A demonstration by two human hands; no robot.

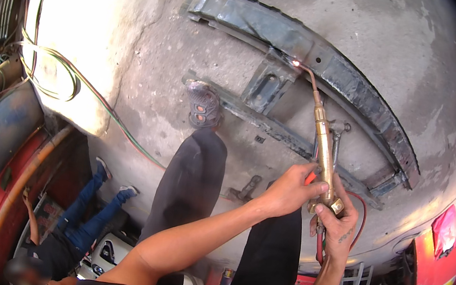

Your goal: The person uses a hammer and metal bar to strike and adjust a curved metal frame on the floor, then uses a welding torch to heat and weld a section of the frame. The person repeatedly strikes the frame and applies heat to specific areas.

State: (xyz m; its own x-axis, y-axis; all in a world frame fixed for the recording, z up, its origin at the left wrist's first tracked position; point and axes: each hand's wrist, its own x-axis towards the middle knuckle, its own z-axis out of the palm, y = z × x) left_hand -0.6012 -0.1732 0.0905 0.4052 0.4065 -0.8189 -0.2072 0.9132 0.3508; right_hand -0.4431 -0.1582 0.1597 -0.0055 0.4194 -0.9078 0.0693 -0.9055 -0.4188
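A brass gas torch (324,148) slants up from my hands, its bent copper tip glowing bright pinkish-white at the end. The tip is by the near edge of a long curved metal beam (292,33), close to where a bracket plate (271,83) meets it. My right hand (339,221) is wrapped round the torch's lower body by the valve knobs. Closed beside the torch body, my left hand (293,190) has its thumb against it and a small orange-red object (310,178) at its fingers. What this object is remains partly hidden.
A straight metal bar (270,126) lies nearer me, under my shoe (204,105). A hammer-like tool (337,136) rests beyond my hands. Green and red hoses (102,103) cross the floor at left. Another person (66,231) is at lower left, near red vehicle parts.
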